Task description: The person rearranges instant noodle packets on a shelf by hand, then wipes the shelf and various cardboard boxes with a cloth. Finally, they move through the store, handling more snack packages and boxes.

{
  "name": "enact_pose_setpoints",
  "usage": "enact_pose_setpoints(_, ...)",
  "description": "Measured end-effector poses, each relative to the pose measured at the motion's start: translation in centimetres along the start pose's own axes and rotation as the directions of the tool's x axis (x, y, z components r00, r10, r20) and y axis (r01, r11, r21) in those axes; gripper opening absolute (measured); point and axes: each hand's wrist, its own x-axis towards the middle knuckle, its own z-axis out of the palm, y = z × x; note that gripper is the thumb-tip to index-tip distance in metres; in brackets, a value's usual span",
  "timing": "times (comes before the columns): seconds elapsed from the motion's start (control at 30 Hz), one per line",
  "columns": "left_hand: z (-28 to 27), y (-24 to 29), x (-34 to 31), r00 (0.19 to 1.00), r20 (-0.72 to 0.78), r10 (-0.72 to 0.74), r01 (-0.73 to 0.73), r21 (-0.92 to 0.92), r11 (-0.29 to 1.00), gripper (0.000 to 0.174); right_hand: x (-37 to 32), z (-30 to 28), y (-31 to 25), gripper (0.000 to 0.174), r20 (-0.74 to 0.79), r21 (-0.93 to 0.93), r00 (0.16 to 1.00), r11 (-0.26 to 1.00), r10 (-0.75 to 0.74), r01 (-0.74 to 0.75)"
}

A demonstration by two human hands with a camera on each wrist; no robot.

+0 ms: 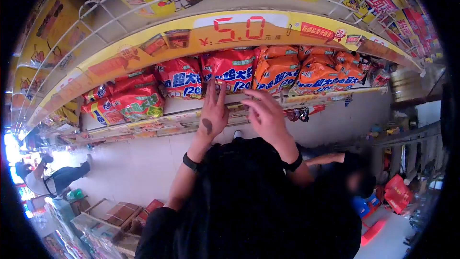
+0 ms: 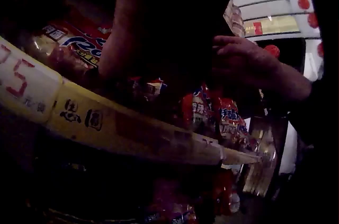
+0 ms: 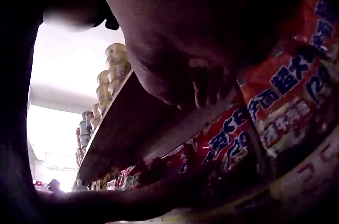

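In the head view my left hand (image 1: 214, 113) reaches up to the shelf with its fingers fairly straight, their tips overlapping the lower edge of a red noodle bag (image 1: 229, 69) with large blue lettering. My right hand (image 1: 267, 115) hovers beside it, fingers loosely bent and holding nothing, just below an orange noodle bag (image 1: 277, 72). Another red bag (image 1: 179, 77) stands to the left of the first. The right wrist view shows the right hand (image 3: 175, 70) large and dark above the row of bags. In the left wrist view the picture is dim.
More orange bags (image 1: 318, 74) fill the shelf's right side, and red and green bags (image 1: 139, 100) its left. A yellow price strip (image 1: 182, 38) and wire rack run above. One person (image 1: 60, 177) stands far left, another (image 1: 357, 168) close at right. Cartons (image 1: 120, 213) stand lower left.
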Motion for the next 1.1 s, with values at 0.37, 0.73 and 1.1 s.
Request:
enact_pose_setpoints(0.37, -2.4, 0.2, -4.2, 0.942, -0.281, -0.183, 0.221, 0.110, 0.969, 0.078, -1.0, 0.3, 6.9, 0.032, -0.031, -0.047, 0.993, 0.992, 0.112, -0.114)
enact_pose_setpoints(0.73, -2.7, -4.0, -2.3, 0.939, -0.274, -0.208, 0.284, 0.277, 0.918, 0.074, -2.0, 1.2, 5.7, 0.021, -0.087, -0.047, 0.986, 0.988, 0.141, -0.145)
enact_pose_setpoints(1.1, -10.3, -4.1, -9.2, 0.960, -0.182, -0.212, 0.192, -0.121, 0.974, 0.053, 3.7, 8.5, -6.1, 0.035, 0.250, 0.172, 0.950, 0.974, -0.187, 0.146)
